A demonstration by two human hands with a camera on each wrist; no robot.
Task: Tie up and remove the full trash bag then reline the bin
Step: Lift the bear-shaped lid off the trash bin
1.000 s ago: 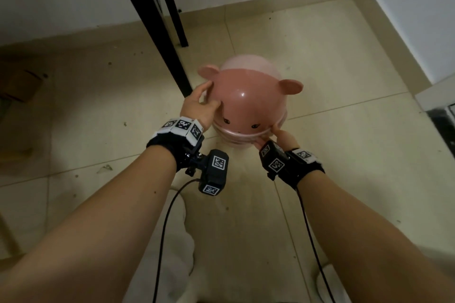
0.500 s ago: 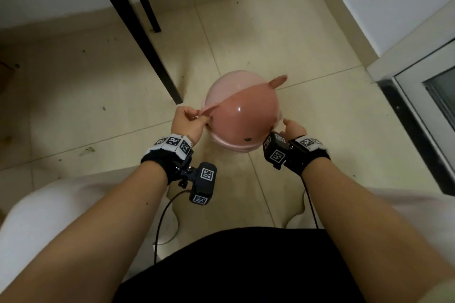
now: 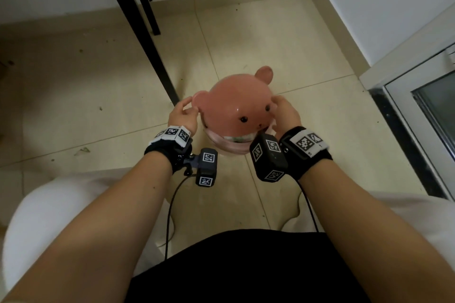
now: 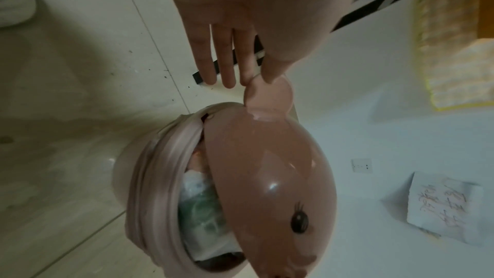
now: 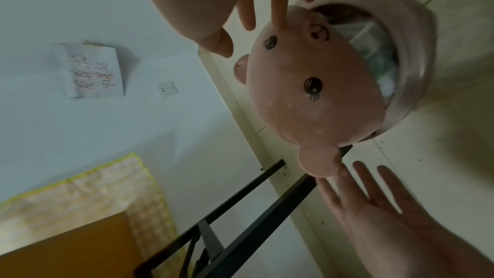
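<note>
A pink bin (image 3: 229, 147) stands on the floor tiles between my hands. Its bear-face dome lid (image 3: 236, 103) is tipped up at the near side. My left hand (image 3: 189, 108) pinches the lid's left ear (image 4: 270, 94) between thumb and forefinger, the other fingers straight. My right hand (image 3: 280, 108) lies on the lid's right side by the snout, with straight fingers (image 5: 278, 14) touching it and the thumb apart. A pale pink bag (image 4: 160, 155) is folded over the bin's rim. White and green rubbish (image 4: 200, 204) fills the bin under the lid (image 5: 302, 92).
Black table legs (image 3: 145, 32) stand just behind and left of the bin. A wall corner with skirting lies beyond, and a door frame (image 3: 418, 115) is at the right. My knees in white trousers (image 3: 49, 216) flank the near floor. Crumbs dot the tiles.
The lid has turned and lifted at its near edge, baring the rubbish. My left hand shifted from the dome to the ear. My right hand rose from the front rim to the lid's side.
</note>
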